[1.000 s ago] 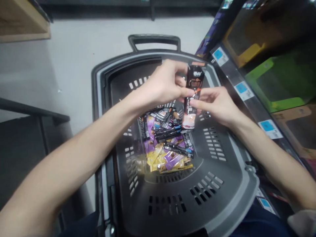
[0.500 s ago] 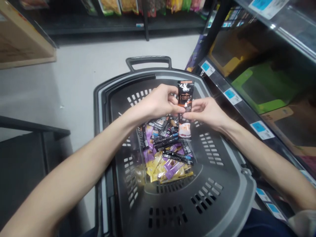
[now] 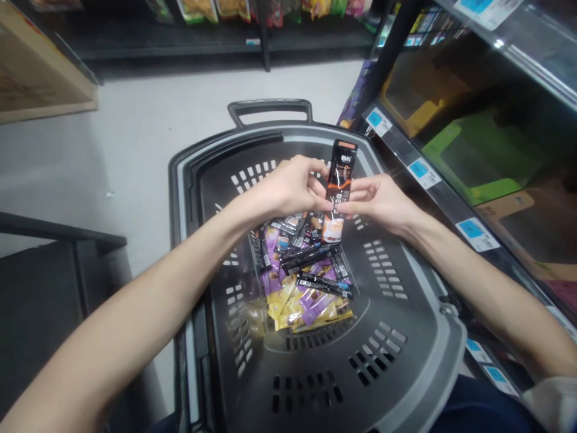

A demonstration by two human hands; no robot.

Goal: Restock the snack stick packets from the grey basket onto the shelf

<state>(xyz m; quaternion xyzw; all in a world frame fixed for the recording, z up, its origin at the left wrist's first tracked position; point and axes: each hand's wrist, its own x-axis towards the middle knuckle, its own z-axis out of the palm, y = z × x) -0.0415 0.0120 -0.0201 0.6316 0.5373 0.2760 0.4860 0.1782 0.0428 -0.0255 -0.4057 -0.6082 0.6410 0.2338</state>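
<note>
Between my two hands is a narrow black snack packet with orange and white print, held nearly upright and tilted slightly right at its top. My left hand pinches its left edge with thumb and fingers. From the other side my right hand grips the right edge, its thumb on the front. Both hands are above a dark grey shopping basket with slotted walls. Down in the basket lies a pile of small packets: black ones, purple ones and yellow ones.
The basket's black handle stands at its far rim. To the right runs a shelf with price tags and a green-edged bin. A cardboard box is at left. Hanging bags line the back shelf over the pale floor.
The black packet has risen slightly and its top has leaned to the right. Both hands still hold it, and the pile in the basket looks the same.
</note>
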